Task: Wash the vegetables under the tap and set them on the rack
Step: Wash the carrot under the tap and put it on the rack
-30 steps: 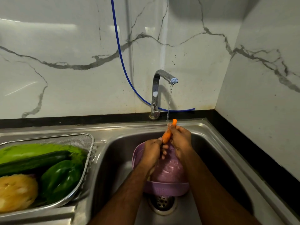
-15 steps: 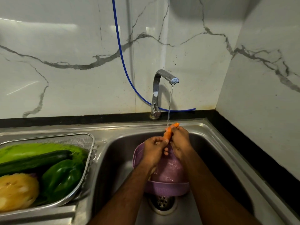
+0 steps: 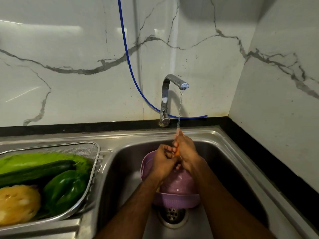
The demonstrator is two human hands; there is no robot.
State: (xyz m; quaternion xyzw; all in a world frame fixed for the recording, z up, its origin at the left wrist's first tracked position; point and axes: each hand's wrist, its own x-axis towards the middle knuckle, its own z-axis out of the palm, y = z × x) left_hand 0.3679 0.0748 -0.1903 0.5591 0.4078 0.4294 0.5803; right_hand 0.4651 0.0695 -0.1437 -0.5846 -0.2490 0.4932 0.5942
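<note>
An orange carrot (image 3: 177, 152) is held over the sink, mostly hidden between both hands, its tip under the running stream from the chrome tap (image 3: 173, 87). My right hand (image 3: 185, 150) wraps the carrot's upper part. My left hand (image 3: 164, 161) grips its lower end. Below the hands a purple colander (image 3: 176, 195) rests in the steel sink (image 3: 229, 163). To the left, the wire mesh rack (image 3: 94, 152) holds a green leafy vegetable (image 3: 34, 161), a dark cucumber (image 3: 34, 172), a green bell pepper (image 3: 66, 188) and a yellow vegetable (image 3: 17, 204).
A blue hose (image 3: 128, 61) hangs down the marble wall and runs behind the tap. The drain (image 3: 171, 215) lies in front of the colander. A marble side wall (image 3: 276, 118) closes off the right; a black counter strip borders the sink.
My right hand has slid up along the carrot, covering most of it; only the tip and a middle sliver show. Both hands stay under the stream.
</note>
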